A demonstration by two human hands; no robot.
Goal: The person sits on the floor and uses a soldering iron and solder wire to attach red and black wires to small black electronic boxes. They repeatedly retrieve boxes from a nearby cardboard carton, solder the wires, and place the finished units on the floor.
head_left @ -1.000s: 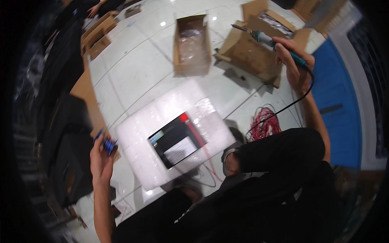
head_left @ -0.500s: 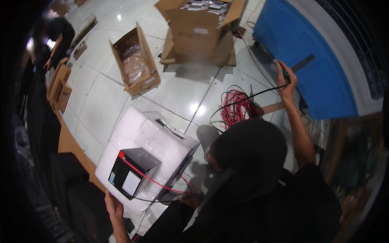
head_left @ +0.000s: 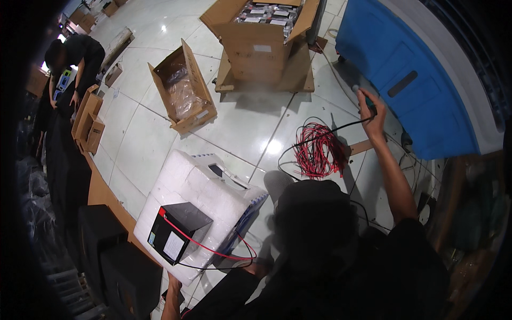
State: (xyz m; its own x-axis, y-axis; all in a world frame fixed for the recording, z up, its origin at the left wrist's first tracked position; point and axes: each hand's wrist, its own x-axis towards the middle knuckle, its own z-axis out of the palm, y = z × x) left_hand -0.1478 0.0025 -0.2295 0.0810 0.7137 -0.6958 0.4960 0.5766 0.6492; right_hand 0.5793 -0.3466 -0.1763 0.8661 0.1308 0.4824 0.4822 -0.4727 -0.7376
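Observation:
My right hand [head_left: 375, 114], raised on the right, is closed around a corded tool with a dark green handle [head_left: 370, 102] and a greyish rounded end. A black cable runs from it toward the floor. My left hand [head_left: 173, 285] is low at the near edge of a white foam block [head_left: 186, 176], its fingers hidden there. On the foam lies a black battery [head_left: 169, 234] with a pale label, a red cap at one corner, and a red wire [head_left: 200, 242] and a black wire leading right. Beyond my knee, a tangled bundle of red and black wires [head_left: 318, 149] lies on the tiles.
An open carton [head_left: 258, 53] holding several wrapped packs stands on a low wooden platform. Left of it is a long open box [head_left: 184, 88] with clear plastic. A blue panel [head_left: 400, 74] rises at right, black boxes [head_left: 128, 277] at left. Another person [head_left: 80, 53] bends at far left.
My left hand has slipped lower, its fingers now out of sight by the foam. My right hand has come slightly down and left with the tool. The view has shifted a little.

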